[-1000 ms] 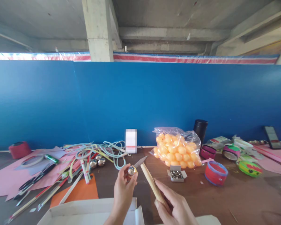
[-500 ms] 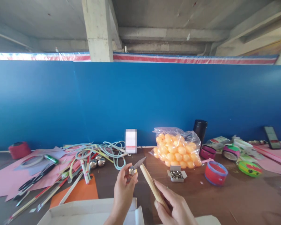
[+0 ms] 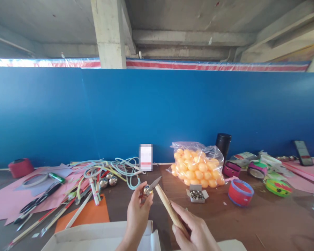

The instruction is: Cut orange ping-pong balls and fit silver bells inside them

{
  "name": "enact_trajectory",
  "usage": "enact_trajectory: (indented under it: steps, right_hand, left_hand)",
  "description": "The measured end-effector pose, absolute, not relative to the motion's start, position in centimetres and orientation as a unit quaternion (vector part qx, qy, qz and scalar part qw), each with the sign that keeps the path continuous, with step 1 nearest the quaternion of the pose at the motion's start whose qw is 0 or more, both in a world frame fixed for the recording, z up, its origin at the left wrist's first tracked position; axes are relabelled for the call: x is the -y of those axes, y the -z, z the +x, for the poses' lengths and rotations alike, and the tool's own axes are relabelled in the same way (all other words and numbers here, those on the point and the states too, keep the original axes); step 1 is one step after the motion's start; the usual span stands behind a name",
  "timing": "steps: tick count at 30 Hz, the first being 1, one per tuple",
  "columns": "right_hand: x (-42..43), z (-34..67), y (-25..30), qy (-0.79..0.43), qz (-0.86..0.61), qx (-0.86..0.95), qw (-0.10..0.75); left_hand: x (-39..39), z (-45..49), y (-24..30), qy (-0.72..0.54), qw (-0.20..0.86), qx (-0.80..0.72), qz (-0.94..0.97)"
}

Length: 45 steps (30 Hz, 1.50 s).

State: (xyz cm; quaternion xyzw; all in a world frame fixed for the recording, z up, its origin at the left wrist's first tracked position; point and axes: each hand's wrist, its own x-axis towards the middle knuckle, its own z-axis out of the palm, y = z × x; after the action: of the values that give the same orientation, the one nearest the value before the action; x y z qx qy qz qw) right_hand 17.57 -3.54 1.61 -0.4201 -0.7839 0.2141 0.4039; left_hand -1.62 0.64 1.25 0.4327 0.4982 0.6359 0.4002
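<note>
My left hand (image 3: pixel 137 216) pinches a small shiny silver ball (image 3: pixel 146 190) between thumb and fingertips, raised above the brown table (image 3: pixel 251 223). My right hand (image 3: pixel 192 230) grips the wooden handle of a knife (image 3: pixel 167 205). Its short metal blade points up and to the left, and the tip lies against the ball. Both hands are low in the middle of the view, close together.
A clear bag of orange balls (image 3: pixel 196 165) and a small box of metal balls (image 3: pixel 197 194) lie behind the hands. Tape rolls (image 3: pixel 239 192), a black cylinder (image 3: pixel 223 144) and a phone (image 3: pixel 302 152) are on the right. Cords, pens, scissors (image 3: pixel 34 204), two silver balls (image 3: pixel 108 181) and coloured paper lie on the left. A white cardboard box (image 3: pixel 94 238) is at the near edge.
The knife has shifted slightly left, and its blade has closed onto the ball held in my left hand. Both hands have otherwise stayed in place.
</note>
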Motion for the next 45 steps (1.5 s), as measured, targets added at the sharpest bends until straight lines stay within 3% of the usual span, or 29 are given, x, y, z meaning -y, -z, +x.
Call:
enact_trajectory:
  steps: [27, 38, 45]
  right_hand:
    - [3.8, 17.5, -2.7, -0.258, -0.455, 0.753, 0.398]
    - [3.5, 16.7, -2.3, -0.385, -0.487, 0.679, 0.392]
    - [2.7, 16.5, -1.0, -0.433, -0.55, 0.634, 0.328]
  left_hand:
    - [-0.6, -1.6, -1.2, -0.635, 0.388, -0.515, 0.426]
    - [-1.0, -1.8, -0.6, -0.617, 0.383, -0.531, 0.437]
    - [-1.1, -1.8, -0.2, -0.618, 0.379, -0.533, 0.437]
